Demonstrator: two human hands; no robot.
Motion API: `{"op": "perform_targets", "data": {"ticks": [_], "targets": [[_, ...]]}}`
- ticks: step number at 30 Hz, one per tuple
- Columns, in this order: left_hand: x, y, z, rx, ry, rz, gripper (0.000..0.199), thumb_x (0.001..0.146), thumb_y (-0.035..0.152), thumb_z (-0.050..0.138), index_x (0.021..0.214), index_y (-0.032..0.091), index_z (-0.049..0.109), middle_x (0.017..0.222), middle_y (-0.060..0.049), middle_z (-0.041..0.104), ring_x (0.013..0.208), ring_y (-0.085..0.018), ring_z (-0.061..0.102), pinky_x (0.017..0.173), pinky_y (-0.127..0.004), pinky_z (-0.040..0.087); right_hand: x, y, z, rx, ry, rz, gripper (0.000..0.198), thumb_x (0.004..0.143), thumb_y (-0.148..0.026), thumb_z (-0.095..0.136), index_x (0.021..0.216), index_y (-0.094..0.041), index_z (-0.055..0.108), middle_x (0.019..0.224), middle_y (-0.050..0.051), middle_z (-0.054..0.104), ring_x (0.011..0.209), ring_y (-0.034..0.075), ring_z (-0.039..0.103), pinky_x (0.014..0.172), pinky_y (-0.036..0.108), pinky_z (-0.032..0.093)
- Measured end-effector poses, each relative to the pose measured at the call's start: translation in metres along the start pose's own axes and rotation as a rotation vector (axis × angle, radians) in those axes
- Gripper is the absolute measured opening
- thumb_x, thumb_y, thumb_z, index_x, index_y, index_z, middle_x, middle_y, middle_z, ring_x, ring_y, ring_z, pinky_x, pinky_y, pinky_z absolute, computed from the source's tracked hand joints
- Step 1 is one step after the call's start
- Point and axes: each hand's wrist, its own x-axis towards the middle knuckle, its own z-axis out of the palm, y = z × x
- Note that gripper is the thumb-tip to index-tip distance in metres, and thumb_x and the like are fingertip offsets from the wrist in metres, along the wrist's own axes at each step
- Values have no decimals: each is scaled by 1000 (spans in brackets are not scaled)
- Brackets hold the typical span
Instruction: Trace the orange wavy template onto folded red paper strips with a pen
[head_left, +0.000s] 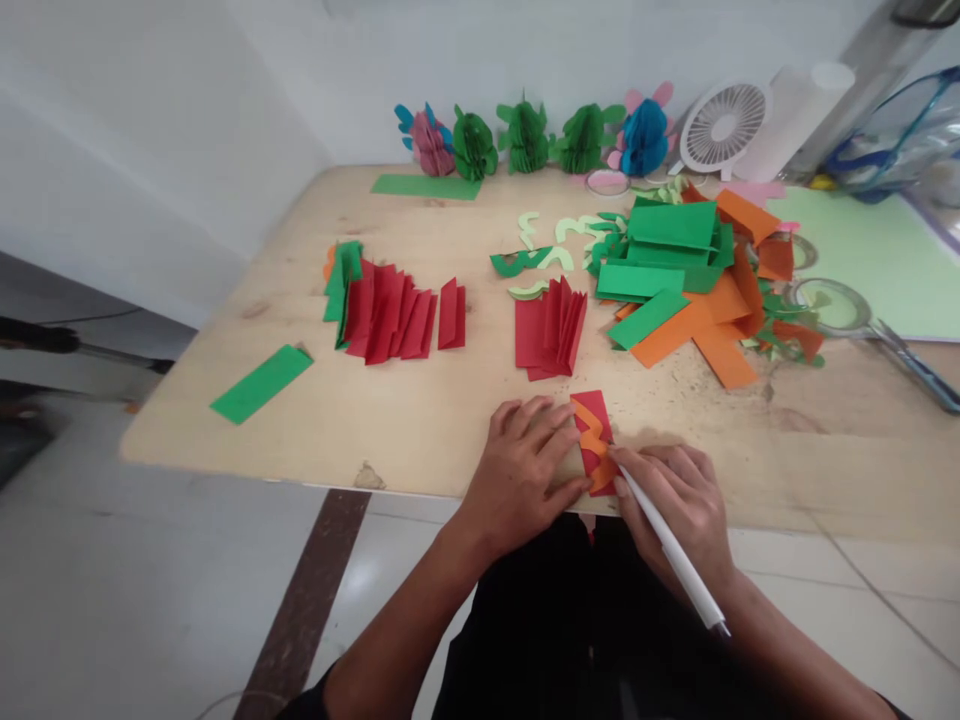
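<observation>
At the table's front edge lies a red paper piece point(594, 403) with a wavy orange paper cutout point(592, 440) on top of it. My left hand point(521, 470) rests flat with fingers spread, its fingertips and thumb against the left side of these papers. In my right hand point(679, 500) is a white pen point(675, 550), gripped with its tip at the orange cutout's right edge. Just beyond stand folded red papers point(551, 330). More folded red strips point(386, 315) sit farther left.
Green folded papers point(667, 235) and orange papers point(686, 330) pile up at right, near scissors point(911, 365) and tape rolls point(832, 305). Pale green wavy cutouts point(555, 257) lie mid-table. Several paper figures point(525, 137) and a white fan point(724, 125) line the wall. A green strip point(261, 383) lies left.
</observation>
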Motion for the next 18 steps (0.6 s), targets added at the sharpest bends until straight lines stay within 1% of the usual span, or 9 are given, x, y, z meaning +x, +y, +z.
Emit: {"op": "perform_targets", "data": {"ticks": [6,11,15,18], "targets": [[-1,-1,-1,7,3,32,35,91,43,54,116,20,62,135,-10,57,129,-32,43,108,-53,29,3,0,-1,17,-32,9,29,86,-9,57,114,-17,60,85,5,73,81,21,62,76,38,43],[-1,-3,-1,4,-10,35,33,92,42,53,116,22,63,135,-10,56,130,-33,41,107,-55,29,3,1,-3,37,-58,3,32,85,-8,58,117,-17,59,86,4,73,80,21,61,76,38,42],[-1,-3,-1,1,-20,26,33,92,42,54,116,22,63,135,-11,56,131,-33,41,107,-56,29,8,1,-6,141,-87,81,28,86,-10,57,113,-18,61,84,4,71,79,20,61,76,38,42],[-1,-3,-2,2,-28,18,32,91,41,54,115,21,64,135,-11,56,131,-33,41,108,-56,28,17,-1,-6,242,-59,183,23,88,-13,56,109,-20,62,86,3,70,76,18,61,75,36,45]]}}
